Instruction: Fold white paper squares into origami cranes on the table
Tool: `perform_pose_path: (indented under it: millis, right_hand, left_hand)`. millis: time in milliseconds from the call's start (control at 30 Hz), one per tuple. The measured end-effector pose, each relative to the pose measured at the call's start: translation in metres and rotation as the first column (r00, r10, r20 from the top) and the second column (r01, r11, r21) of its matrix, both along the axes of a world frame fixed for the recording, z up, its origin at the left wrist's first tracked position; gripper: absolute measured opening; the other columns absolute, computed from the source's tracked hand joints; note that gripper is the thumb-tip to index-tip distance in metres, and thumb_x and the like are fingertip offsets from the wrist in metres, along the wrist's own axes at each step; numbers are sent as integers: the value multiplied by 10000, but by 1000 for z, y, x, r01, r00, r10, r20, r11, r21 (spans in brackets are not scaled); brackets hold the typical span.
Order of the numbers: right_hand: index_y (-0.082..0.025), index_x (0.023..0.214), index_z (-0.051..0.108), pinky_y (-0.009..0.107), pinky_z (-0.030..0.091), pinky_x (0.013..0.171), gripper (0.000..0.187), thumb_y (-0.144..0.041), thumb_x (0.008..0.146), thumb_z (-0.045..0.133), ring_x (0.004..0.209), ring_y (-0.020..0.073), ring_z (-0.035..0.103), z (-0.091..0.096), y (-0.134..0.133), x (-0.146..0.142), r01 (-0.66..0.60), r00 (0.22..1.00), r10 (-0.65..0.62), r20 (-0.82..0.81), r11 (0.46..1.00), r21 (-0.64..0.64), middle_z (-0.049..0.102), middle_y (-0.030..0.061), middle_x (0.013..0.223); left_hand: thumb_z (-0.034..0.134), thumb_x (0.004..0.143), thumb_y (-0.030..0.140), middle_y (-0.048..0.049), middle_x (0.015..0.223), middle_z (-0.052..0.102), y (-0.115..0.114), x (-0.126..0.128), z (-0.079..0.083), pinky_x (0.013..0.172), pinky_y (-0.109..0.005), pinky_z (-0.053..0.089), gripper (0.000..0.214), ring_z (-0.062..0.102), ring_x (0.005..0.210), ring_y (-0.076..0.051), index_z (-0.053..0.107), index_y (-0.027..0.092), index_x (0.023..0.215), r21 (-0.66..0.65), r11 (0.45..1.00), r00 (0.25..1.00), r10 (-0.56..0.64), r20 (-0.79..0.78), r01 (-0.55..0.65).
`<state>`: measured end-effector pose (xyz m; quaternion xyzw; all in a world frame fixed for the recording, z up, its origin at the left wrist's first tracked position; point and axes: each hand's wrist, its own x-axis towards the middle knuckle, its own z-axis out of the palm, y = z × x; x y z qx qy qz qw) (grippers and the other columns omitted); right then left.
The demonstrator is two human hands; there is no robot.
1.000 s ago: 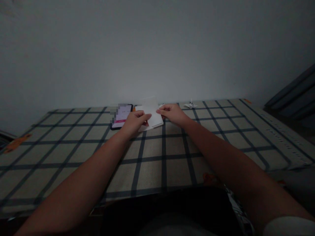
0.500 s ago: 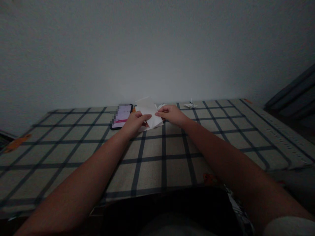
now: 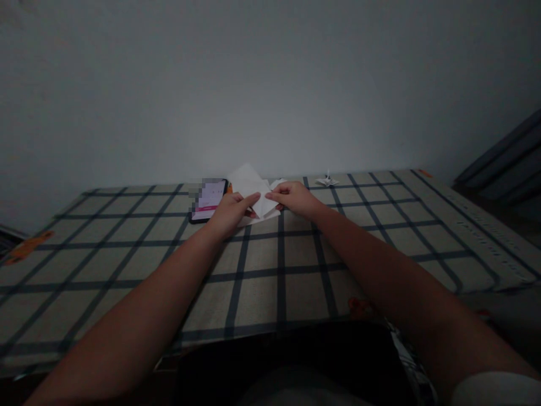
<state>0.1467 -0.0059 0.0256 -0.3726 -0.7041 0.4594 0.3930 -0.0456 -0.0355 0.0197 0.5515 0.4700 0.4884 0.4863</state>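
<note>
A white sheet of folded paper [image 3: 249, 179] is held just above the table, its upper flap standing up toward the wall. My left hand [image 3: 235, 211] is closed on its left side, thumb on top and fingers beneath. From the right, my right hand [image 3: 292, 197] pinches the paper between thumb and fingers, the two thumbs close together over the fold. Another white paper edge [image 3: 257, 219] shows under the hands; whether it is a separate sheet I cannot tell. My fingers partly hide the lower folds.
Left of the paper lies a phone [image 3: 207, 204] with a lit screen. A small folded paper piece with a raised point [image 3: 328, 181] rests by the wall at right. Behind my right hand is some white paper [image 3: 276, 183]. A checked cloth [image 3: 296, 299] covers the table.
The paper's upper flap has shifted slightly left and now faces me flatter and broader. My thumbs have moved only a little; both hands keep their hold.
</note>
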Motion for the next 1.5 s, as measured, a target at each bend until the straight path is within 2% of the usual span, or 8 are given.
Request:
perform_pose_path:
  millis: [367,500,633,800,1000,1167,1367,1500]
  right_hand:
    - [-137,735,629,223,447,566,174,-283,820,673,569,92,560,5,-6,-3,-53,998,53,18,998,-26,606,-2,618]
    - [-148,710,608,226,429,568,242,-352,824,669,573,92,550,5,-7,-1,-102,991,101,87,995,10,607,-3,616]
    - [-148,730,620,232,415,579,289,-418,827,656,580,97,555,4,-8,2,-165,976,162,148,986,12,611,-2,622]
    - [-146,664,604,243,400,584,358,-447,859,609,576,100,548,9,-11,4,-192,953,167,254,979,75,619,16,626]
    - [-152,677,581,241,384,586,333,-431,859,594,578,98,534,9,-12,4,-205,953,167,252,970,132,612,8,632]
    - [-158,666,566,247,375,595,314,-416,843,592,592,102,511,4,-11,1,-199,954,157,256,969,148,586,1,632]
    - [-168,828,586,255,436,670,148,-310,798,618,696,117,553,1,-7,-10,-76,995,81,-57,993,89,582,-6,747]
    - [-167,793,586,266,448,680,134,-298,801,613,692,124,554,3,-6,-11,-60,993,67,-93,995,80,584,1,714]
  left_hand:
    - [811,632,418,-89,700,712,7,-5,-10,531,-273,452,329,616,567,-174,720,106,689,60,987,988,144,54,-147]
    - [830,621,358,-112,865,743,2,-1,-4,638,-308,515,357,674,692,-207,727,102,848,34,995,983,90,160,-97]
    - [849,626,315,-124,1051,728,-1,3,-2,767,-349,550,465,699,822,-221,691,138,1026,108,994,972,-2,237,-25]
    - [843,635,335,-132,1072,722,0,6,-2,790,-360,560,447,701,861,-236,680,133,999,104,987,949,85,305,-122]
    - [834,622,333,-126,1031,733,-1,9,1,768,-347,565,455,705,841,-237,684,118,994,49,987,936,127,328,-151]
    - [839,605,326,-114,992,742,-1,8,0,738,-346,563,446,706,793,-229,690,117,971,46,977,938,185,294,-207]
    - [843,599,390,-143,1033,738,0,4,-6,771,-346,551,467,706,864,-255,711,111,950,131,969,972,190,138,-207]
    - [821,637,425,-141,1035,740,-3,3,-5,795,-343,540,434,696,904,-260,728,125,937,199,966,985,171,2,-168]
